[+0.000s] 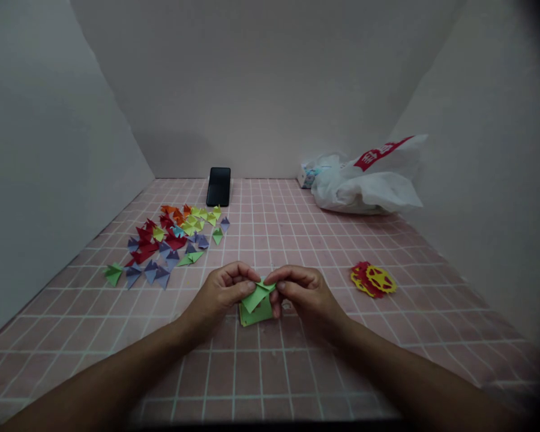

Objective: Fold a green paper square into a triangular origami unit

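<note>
A partly folded piece of green origami paper is held between my two hands, just above the table. My left hand pinches its left side between thumb and fingers. On the other side, the thumb and forefinger of my right hand close on the upper right corner. Beneath lies a small stack of green paper squares, partly covered by the folded piece and my fingers. Left of my hands, many folded paper pieces in purple, red, orange, yellow and green are spread over the table.
A black phone leans upright at the back. At the back right sit a white plastic bag with red print and a small patterned box. Red and yellow cut-out discs lie right of my hands on the pink checked tablecloth.
</note>
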### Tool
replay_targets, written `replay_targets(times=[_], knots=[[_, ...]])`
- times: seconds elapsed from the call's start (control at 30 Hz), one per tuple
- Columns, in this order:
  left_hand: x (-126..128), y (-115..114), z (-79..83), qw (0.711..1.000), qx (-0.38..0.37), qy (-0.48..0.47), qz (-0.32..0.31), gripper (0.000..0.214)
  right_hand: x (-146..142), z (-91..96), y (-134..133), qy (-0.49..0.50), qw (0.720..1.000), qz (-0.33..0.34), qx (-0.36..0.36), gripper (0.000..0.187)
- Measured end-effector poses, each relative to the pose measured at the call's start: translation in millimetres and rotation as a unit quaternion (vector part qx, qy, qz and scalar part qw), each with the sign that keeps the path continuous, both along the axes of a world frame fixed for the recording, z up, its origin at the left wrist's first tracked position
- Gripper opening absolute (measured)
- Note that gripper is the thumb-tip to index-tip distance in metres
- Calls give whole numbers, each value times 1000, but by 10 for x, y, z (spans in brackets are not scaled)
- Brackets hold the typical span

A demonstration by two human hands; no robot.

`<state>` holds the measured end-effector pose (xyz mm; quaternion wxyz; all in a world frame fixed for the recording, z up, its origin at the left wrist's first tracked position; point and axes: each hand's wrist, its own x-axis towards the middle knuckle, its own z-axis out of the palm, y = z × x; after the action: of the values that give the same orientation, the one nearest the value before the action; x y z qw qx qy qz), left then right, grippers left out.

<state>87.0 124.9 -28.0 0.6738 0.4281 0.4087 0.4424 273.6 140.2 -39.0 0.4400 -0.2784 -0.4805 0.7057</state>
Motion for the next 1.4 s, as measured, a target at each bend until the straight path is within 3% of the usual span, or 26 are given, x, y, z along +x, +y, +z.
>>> replay_targets(times=[0.1, 0.5, 0.77, 0.93, 1.1, 1.4], knots=[[-3, 9, -10, 1000, 10, 19, 4, 19, 0, -20, 6, -10, 1000, -4, 0, 16], [30, -38, 2, 996, -58, -65, -35, 17, 28, -14, 22, -43, 998, 15, 41, 28], [38, -49, -6, 994, -84, -68, -36, 20, 37, 44, 9, -93, 988, -5, 127, 34], [42, -39, -24, 995, -64, -65, -46, 25, 40, 47, 3, -103, 984, -8, 144, 34], [51, -33, -18, 997, -64, -29, -28, 30, 33, 24, 5, -107, 985, -4, 139, 28], [64, -52, 10, 1000, -28, 1, -10, 29, 8, 38, -27, -100, 993, 22, 54, 21]])
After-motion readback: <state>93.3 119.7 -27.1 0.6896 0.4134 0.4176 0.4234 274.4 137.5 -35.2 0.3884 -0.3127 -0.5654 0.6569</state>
